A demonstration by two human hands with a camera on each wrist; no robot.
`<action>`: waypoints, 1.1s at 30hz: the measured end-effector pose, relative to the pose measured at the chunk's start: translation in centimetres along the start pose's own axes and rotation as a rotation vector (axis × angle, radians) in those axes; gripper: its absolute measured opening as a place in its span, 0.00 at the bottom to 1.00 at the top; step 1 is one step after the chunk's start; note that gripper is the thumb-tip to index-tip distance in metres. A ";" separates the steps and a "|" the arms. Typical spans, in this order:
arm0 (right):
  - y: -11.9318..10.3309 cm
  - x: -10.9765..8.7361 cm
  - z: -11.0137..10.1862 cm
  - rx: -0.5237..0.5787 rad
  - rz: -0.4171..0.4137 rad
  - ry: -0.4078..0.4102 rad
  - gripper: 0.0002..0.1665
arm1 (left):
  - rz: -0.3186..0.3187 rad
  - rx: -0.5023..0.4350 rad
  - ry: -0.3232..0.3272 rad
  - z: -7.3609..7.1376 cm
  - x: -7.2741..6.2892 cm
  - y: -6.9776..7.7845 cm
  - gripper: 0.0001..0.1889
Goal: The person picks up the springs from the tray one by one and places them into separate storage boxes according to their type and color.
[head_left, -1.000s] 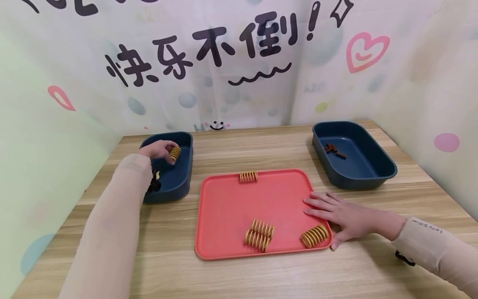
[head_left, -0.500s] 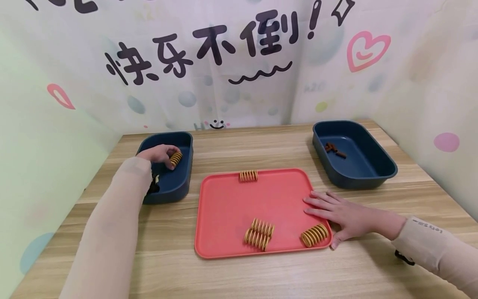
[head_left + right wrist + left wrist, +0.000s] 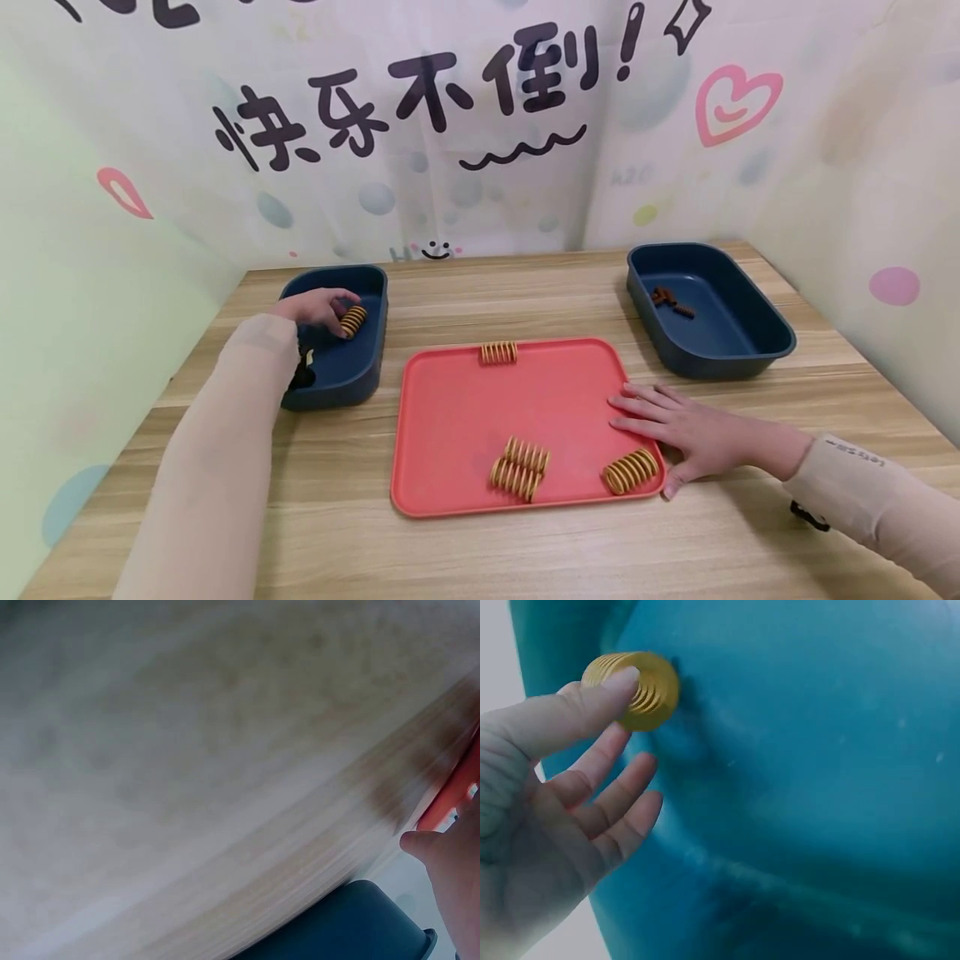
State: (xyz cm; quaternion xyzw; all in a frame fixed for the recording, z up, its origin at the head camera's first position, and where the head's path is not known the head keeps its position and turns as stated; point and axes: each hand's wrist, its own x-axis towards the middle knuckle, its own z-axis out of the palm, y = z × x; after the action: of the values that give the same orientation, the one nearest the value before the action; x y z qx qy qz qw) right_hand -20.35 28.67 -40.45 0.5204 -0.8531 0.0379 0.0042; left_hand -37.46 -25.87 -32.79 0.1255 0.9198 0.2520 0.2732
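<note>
In the left blue bin (image 3: 367,367), my left hand (image 3: 315,307) pinches a yellow coil spring (image 3: 353,322) between thumb and index finger. The left wrist view has the thumb lying across the spring's (image 3: 656,690) near end, close to the bin's floor; the other fingers are loosely extended. My right hand (image 3: 686,425) lies with fingers spread over the right edge of a red tray (image 3: 450,417), thumb near its front corner. On the tray are a yellow spring (image 3: 499,353) at the back rim, two springs (image 3: 520,470) side by side at the front, and another spring (image 3: 632,472) by my right hand.
A second blue bin (image 3: 712,367) at the back right holds several small brown springs (image 3: 675,302). Both bins stand on a wood-grain table (image 3: 480,558). A printed curtain (image 3: 495,200) hangs behind the table. Dark wrist gear (image 3: 302,372) hangs beneath the left sleeve.
My left hand has lowered slightly within the left bin, with the yellow spring moving down too. The right hand, the tray and its springs stay in place.
</note>
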 end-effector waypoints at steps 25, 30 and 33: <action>0.1 0.1 0.1 0.021 0.007 -0.017 0.55 | 0.418 -0.008 0.211 0.5 -4.9 11.8 0.32; 0.1 0.1 0.0 0.027 0.011 -0.019 0.55 | 0.556 0.032 0.130 4.2 -5.5 13.9 0.29; 0.1 0.0 0.0 0.033 0.012 -0.019 0.55 | 0.617 0.072 0.065 6.4 -5.4 14.9 0.27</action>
State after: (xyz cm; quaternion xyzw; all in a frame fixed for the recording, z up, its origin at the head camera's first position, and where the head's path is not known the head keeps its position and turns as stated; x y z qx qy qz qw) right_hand -20.48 28.69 -40.46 0.5157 -0.8554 0.0473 -0.0127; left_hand -27.99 -12.81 -27.12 0.4004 0.8548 0.2942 0.1496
